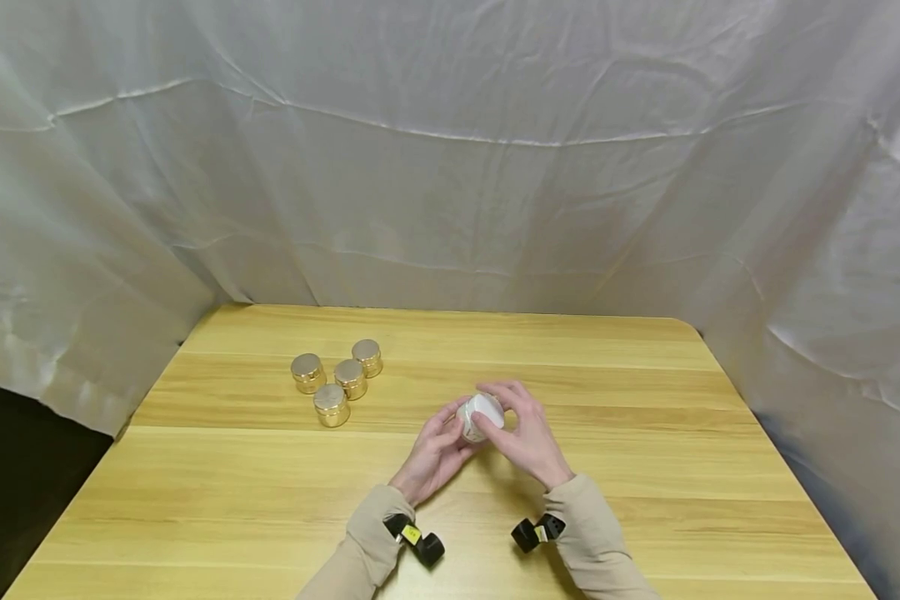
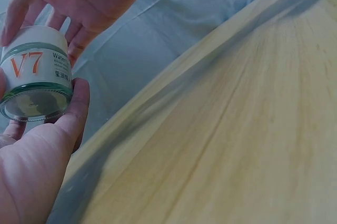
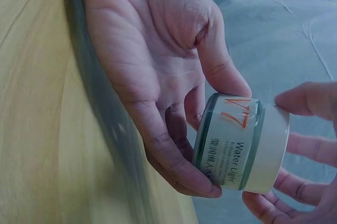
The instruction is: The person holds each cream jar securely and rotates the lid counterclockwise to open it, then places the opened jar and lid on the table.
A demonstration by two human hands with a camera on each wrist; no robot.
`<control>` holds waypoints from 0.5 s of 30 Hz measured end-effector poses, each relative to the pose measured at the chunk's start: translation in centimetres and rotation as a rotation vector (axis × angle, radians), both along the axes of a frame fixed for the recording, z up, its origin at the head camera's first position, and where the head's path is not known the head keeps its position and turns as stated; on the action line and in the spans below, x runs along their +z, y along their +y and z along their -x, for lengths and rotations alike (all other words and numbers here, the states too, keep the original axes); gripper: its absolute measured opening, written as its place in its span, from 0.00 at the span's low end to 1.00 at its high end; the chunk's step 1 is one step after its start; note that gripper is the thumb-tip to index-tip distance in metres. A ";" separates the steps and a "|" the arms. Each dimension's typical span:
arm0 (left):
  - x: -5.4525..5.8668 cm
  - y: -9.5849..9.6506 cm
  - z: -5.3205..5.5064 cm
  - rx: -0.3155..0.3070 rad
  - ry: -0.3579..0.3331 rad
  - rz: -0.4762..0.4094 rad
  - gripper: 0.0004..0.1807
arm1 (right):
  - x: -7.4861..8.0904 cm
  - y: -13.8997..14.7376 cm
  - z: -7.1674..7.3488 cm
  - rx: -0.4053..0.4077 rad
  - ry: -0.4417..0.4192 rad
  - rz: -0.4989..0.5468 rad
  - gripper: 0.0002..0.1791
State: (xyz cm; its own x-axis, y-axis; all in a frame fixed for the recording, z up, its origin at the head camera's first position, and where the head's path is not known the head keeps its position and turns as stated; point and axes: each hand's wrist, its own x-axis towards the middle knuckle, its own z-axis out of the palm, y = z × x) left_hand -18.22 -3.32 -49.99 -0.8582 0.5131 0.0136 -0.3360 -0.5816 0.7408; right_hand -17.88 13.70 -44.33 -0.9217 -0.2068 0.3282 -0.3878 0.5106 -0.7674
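A cosmetic cream jar (image 1: 482, 417) with a white lid and orange "V7" lettering is held above the table, tilted. My left hand (image 1: 433, 457) grips its glass body, thumb on one side and fingers on the other. My right hand (image 1: 531, 435) pinches the white lid (image 3: 268, 150) with thumb and fingertips. In the left wrist view the jar's label (image 2: 39, 67) and clear glass bottom show. The lid sits on the jar; whether it is loose, I cannot tell.
Several gold-lidded jars (image 1: 332, 406) stand grouped on the wooden table (image 1: 645, 467), left of the hands. Pale cloth (image 1: 450, 200) hangs behind the table and along its sides. Each wrist bears a black camera.
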 end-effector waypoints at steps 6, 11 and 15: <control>0.0 0.0 0.0 -0.004 -0.010 -0.001 0.31 | 0.1 0.0 0.0 0.025 -0.008 0.000 0.25; -0.1 0.0 0.1 -0.003 -0.010 -0.002 0.31 | -0.1 -0.2 0.0 -0.023 -0.029 -0.009 0.27; -0.1 0.1 0.1 0.002 -0.012 -0.002 0.31 | -0.1 -0.2 0.1 -0.035 -0.023 -0.017 0.26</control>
